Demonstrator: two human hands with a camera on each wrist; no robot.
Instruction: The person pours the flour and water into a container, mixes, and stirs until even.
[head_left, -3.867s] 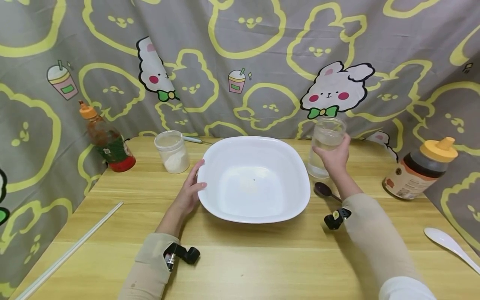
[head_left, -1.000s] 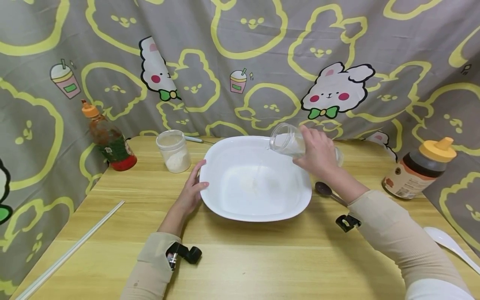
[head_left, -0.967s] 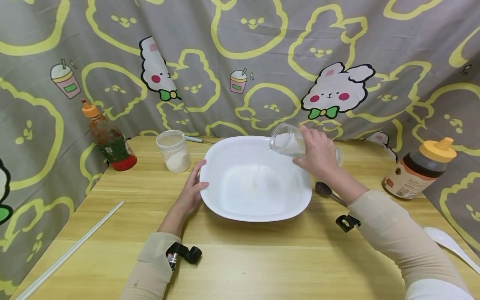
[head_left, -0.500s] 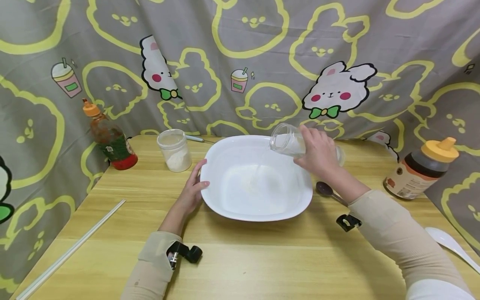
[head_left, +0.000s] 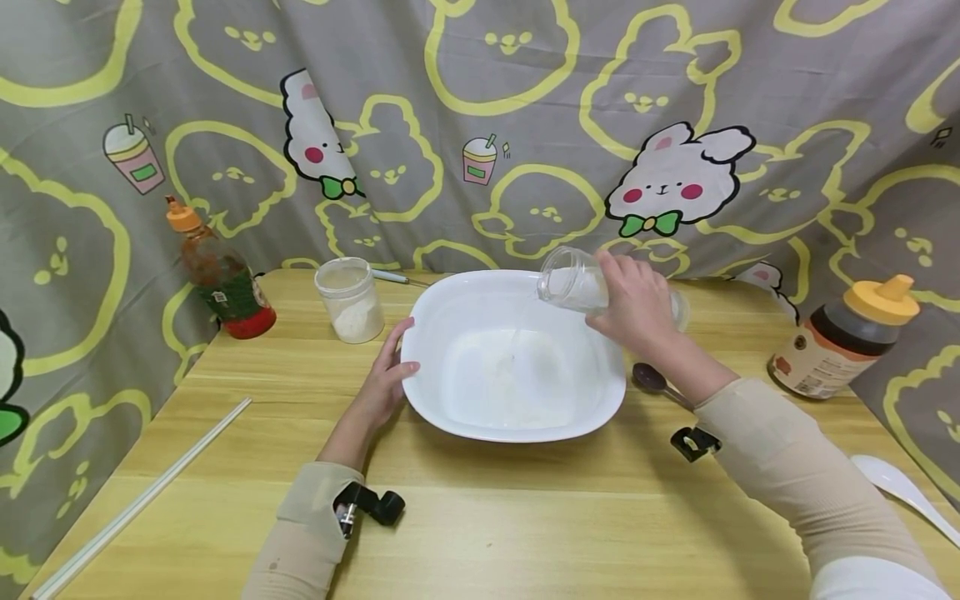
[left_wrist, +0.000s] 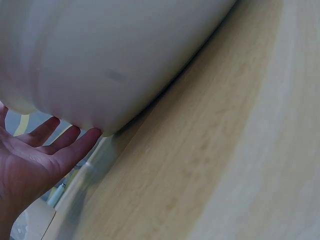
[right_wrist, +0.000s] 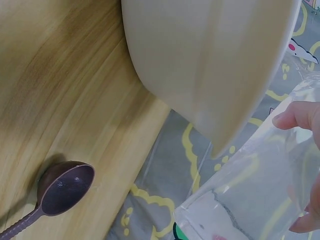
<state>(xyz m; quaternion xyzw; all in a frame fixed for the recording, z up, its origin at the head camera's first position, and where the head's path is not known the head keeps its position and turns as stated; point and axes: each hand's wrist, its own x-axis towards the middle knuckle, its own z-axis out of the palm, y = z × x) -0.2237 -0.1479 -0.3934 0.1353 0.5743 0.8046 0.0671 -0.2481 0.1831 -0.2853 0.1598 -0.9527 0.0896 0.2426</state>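
Observation:
In the middle of the table stands a white basin (head_left: 517, 358), wide and rounded. My left hand (head_left: 385, 382) holds its left side, thumb at the rim and fingers against the outer wall; the left wrist view shows those fingertips touching the wall from outside. My right hand (head_left: 637, 302) grips a clear jar (head_left: 573, 279), tipped nearly level with its mouth over the basin's right rear rim. A thin stream of water falls from the mouth, and some water lies on the basin floor. In the right wrist view the fingers (right_wrist: 295, 117) wrap the jar's side.
A jar of white powder (head_left: 351, 304) and a red sauce bottle (head_left: 225, 283) stand left. Chopsticks (head_left: 150, 496) lie front left. A dark spoon (head_left: 651, 379), a brown sauce bottle (head_left: 836, 346) and a white spoon (head_left: 900, 492) are right. A patterned curtain (head_left: 420, 125) hangs behind.
The jar stood upright right of the basin at first; my right hand has brought it left and tipped it over the rim. Water now runs into the basin. My left hand stays put.

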